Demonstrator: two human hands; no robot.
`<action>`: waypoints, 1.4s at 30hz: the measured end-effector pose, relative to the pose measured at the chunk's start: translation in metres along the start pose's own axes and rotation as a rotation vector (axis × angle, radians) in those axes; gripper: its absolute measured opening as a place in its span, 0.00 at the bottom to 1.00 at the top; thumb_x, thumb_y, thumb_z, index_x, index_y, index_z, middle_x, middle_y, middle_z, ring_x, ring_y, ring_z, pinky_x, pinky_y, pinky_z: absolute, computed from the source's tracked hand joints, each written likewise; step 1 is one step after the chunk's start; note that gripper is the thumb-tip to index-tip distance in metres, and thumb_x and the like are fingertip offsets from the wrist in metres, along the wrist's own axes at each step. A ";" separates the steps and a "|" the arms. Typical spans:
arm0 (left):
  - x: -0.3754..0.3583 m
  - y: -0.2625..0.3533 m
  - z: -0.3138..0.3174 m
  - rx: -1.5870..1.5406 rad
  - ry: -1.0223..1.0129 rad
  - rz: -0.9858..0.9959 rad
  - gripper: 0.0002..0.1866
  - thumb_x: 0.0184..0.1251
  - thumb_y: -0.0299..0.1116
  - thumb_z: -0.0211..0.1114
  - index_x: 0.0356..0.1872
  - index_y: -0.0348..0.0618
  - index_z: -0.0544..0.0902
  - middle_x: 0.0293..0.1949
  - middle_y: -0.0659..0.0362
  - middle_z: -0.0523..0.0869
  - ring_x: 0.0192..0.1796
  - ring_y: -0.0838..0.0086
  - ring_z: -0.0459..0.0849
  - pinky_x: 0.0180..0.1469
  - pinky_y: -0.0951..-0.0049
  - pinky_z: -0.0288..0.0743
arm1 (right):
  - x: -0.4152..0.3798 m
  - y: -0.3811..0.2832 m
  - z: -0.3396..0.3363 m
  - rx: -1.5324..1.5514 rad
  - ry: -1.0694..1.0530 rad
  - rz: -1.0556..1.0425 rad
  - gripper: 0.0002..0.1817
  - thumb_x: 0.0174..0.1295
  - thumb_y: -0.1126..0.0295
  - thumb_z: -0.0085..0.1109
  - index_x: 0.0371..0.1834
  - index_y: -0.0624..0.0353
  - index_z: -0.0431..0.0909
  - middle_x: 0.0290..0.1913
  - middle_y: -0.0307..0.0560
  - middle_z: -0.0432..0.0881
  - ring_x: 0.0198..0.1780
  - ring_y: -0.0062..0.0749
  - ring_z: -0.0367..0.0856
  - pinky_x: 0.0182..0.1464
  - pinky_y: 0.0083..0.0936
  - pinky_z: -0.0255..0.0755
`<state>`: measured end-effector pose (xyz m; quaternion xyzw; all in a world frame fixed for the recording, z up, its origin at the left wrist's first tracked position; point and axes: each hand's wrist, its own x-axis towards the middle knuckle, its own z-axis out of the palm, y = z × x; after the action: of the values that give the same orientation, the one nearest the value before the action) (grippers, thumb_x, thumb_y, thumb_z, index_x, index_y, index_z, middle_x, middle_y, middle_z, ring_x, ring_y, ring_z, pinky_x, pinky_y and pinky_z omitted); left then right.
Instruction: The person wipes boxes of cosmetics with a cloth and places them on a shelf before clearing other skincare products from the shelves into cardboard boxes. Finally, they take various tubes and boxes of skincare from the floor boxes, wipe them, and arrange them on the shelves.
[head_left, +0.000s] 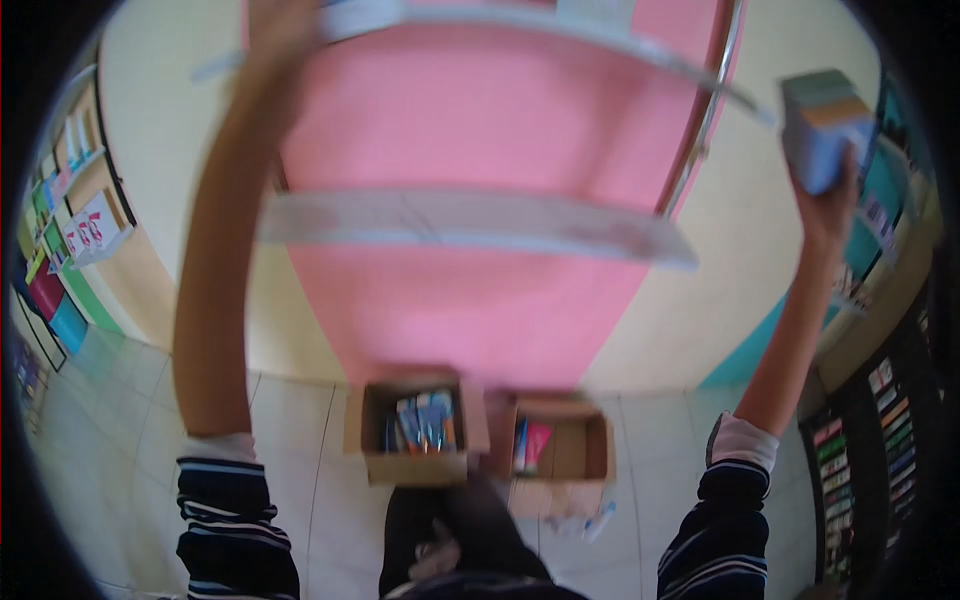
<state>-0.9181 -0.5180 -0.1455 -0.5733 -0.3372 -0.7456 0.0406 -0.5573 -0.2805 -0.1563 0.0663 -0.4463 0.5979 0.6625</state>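
My right hand [838,205] is raised at the far right, fingers wrapped round a small stack of boxes [825,125] in grey-green, orange and pale blue. The boxes are beside the right end of the upper shelf [560,28]. High on the left, my left hand [285,30] reaches up to that same shelf, close to a white and blue packet [358,16]. Motion smears its fingers, and the top edge cuts part of it off. Below runs a second white shelf [470,217] on the pink wall panel [470,310].
Two open cardboard boxes stand on the tiled floor: the left box [415,468] holds several blue packets, the right box [590,455] a pink and a blue one. A dark rack [850,470] of goods is at the right, stocked shelves [90,225] at the left.
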 end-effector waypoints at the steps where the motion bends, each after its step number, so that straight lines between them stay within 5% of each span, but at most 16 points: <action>1: -0.030 -0.003 -0.021 0.126 -0.011 -0.025 0.12 0.57 0.38 0.58 0.34 0.38 0.75 0.30 0.58 0.79 0.31 0.74 0.78 0.37 0.71 0.71 | -0.020 -0.008 -0.044 0.131 -0.106 0.122 0.33 0.51 0.66 0.57 0.59 0.60 0.55 0.59 0.54 0.60 0.62 0.47 0.55 0.64 0.52 0.45; 3: -0.120 0.009 -0.012 0.336 0.203 -0.180 0.22 0.63 0.37 0.51 0.53 0.33 0.63 0.47 0.50 0.74 0.47 0.66 0.76 0.51 0.67 0.71 | -0.094 -0.002 -0.121 0.144 -0.194 0.190 0.35 0.50 0.63 0.58 0.60 0.61 0.54 0.60 0.51 0.60 0.62 0.45 0.55 0.64 0.50 0.45; 4: -0.165 -0.003 -0.019 0.378 0.240 -0.216 0.18 0.63 0.37 0.52 0.48 0.33 0.67 0.39 0.54 0.76 0.39 0.69 0.79 0.44 0.68 0.73 | -0.144 0.017 -0.161 0.134 -0.119 0.233 0.35 0.50 0.63 0.58 0.60 0.61 0.54 0.60 0.51 0.60 0.62 0.45 0.55 0.64 0.50 0.45; 7: -0.296 -0.031 -0.033 0.446 0.165 -0.707 0.19 0.63 0.41 0.52 0.48 0.39 0.66 0.34 0.55 0.78 0.36 0.73 0.78 0.39 0.74 0.70 | -0.267 0.079 -0.219 -0.409 0.449 0.753 0.28 0.51 0.64 0.59 0.56 0.56 0.62 0.52 0.39 0.70 0.53 0.27 0.68 0.56 0.29 0.61; 10: -0.395 -0.044 -0.022 0.290 0.264 -1.176 0.16 0.61 0.36 0.55 0.46 0.39 0.68 0.34 0.59 0.77 0.33 0.75 0.79 0.36 0.76 0.72 | -0.348 0.157 -0.271 -0.305 0.507 1.201 0.22 0.46 0.69 0.64 0.46 0.59 0.70 0.44 0.40 0.75 0.48 0.26 0.72 0.51 0.26 0.67; 17: -0.465 -0.046 0.007 0.213 0.221 -1.501 0.14 0.60 0.36 0.56 0.42 0.39 0.68 0.32 0.57 0.78 0.30 0.75 0.79 0.34 0.76 0.73 | -0.452 0.280 -0.405 -0.774 0.646 1.542 0.25 0.37 0.74 0.70 0.41 0.65 0.71 0.36 0.50 0.78 0.35 0.35 0.79 0.36 0.35 0.74; 19: -0.471 -0.048 0.011 0.186 0.205 -1.537 0.14 0.60 0.36 0.56 0.42 0.39 0.68 0.33 0.58 0.77 0.33 0.77 0.78 0.37 0.77 0.72 | -0.460 0.298 -0.415 -1.131 0.431 1.646 0.27 0.36 0.72 0.71 0.42 0.68 0.71 0.38 0.51 0.78 0.37 0.37 0.78 0.39 0.37 0.72; 26: -0.483 -0.066 0.025 0.139 0.138 -1.648 0.11 0.61 0.33 0.55 0.41 0.38 0.68 0.34 0.60 0.76 0.36 0.80 0.74 0.40 0.79 0.69 | -0.487 0.308 -0.429 -1.421 0.465 1.542 0.29 0.37 0.67 0.70 0.46 0.62 0.73 0.42 0.49 0.78 0.43 0.37 0.75 0.47 0.31 0.67; 28: -0.482 -0.077 0.035 0.080 0.114 -1.636 0.12 0.61 0.33 0.54 0.42 0.38 0.68 0.34 0.60 0.75 0.37 0.81 0.73 0.40 0.79 0.69 | -0.476 0.303 -0.372 -1.763 0.260 0.926 0.26 0.41 0.63 0.68 0.46 0.60 0.74 0.41 0.47 0.78 0.43 0.33 0.75 0.46 0.27 0.67; 29: -0.488 -0.086 0.040 0.092 0.069 -1.597 0.12 0.62 0.33 0.54 0.43 0.38 0.67 0.34 0.60 0.74 0.36 0.81 0.73 0.39 0.80 0.68 | -0.454 0.285 -0.315 -1.528 0.147 0.989 0.26 0.46 0.60 0.64 0.48 0.61 0.72 0.42 0.46 0.77 0.42 0.35 0.75 0.47 0.30 0.67; 30: -0.489 -0.096 0.047 0.115 0.001 -1.563 0.13 0.62 0.33 0.53 0.43 0.38 0.67 0.34 0.60 0.73 0.36 0.81 0.72 0.39 0.80 0.68 | -0.483 0.295 -0.314 -1.347 -0.014 0.810 0.28 0.48 0.59 0.62 0.52 0.59 0.68 0.46 0.46 0.74 0.43 0.33 0.75 0.43 0.29 0.70; 33: -0.503 -0.128 0.078 -0.017 -0.076 -1.465 0.15 0.62 0.34 0.54 0.45 0.36 0.66 0.36 0.58 0.74 0.39 0.79 0.72 0.42 0.78 0.67 | -0.447 0.244 -0.173 -0.082 0.255 1.448 0.32 0.52 0.62 0.59 0.59 0.57 0.59 0.51 0.41 0.71 0.47 0.22 0.70 0.34 0.18 0.72; 36: -0.519 -0.148 0.097 -0.110 -0.245 -1.439 0.23 0.60 0.33 0.54 0.53 0.33 0.61 0.45 0.52 0.72 0.48 0.70 0.71 0.50 0.74 0.64 | -0.479 0.255 -0.176 -0.461 0.215 1.132 0.23 0.54 0.66 0.55 0.53 0.58 0.64 0.44 0.42 0.73 0.41 0.20 0.72 0.36 0.16 0.69; 38: -0.541 -0.155 0.103 0.178 -0.618 -1.177 0.31 0.58 0.31 0.56 0.61 0.40 0.53 0.53 0.50 0.66 0.57 0.63 0.66 0.54 0.64 0.64 | -0.480 0.270 -0.218 -0.473 0.394 1.212 0.18 0.54 0.68 0.54 0.47 0.60 0.67 0.39 0.40 0.76 0.37 0.22 0.74 0.35 0.19 0.69; 39: -0.536 -0.151 0.103 0.171 -0.689 -1.216 0.36 0.57 0.30 0.56 0.63 0.43 0.47 0.59 0.49 0.60 0.61 0.59 0.61 0.56 0.56 0.61 | -0.480 0.282 -0.244 -0.677 0.371 1.127 0.16 0.54 0.68 0.54 0.45 0.60 0.69 0.37 0.41 0.77 0.35 0.23 0.75 0.36 0.20 0.68; 42: -0.510 -0.131 0.097 0.026 -0.576 -1.294 0.36 0.52 0.29 0.58 0.62 0.36 0.50 0.56 0.42 0.62 0.60 0.57 0.62 0.60 0.66 0.55 | -0.491 0.319 -0.326 -1.124 0.321 1.091 0.17 0.50 0.66 0.57 0.42 0.63 0.71 0.35 0.50 0.78 0.36 0.37 0.77 0.39 0.30 0.68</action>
<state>-0.7234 -0.5307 -0.6439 -0.4316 -0.6165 -0.4347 -0.4946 -0.6068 -0.3499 -0.8212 -0.5921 -0.5496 0.5254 0.2670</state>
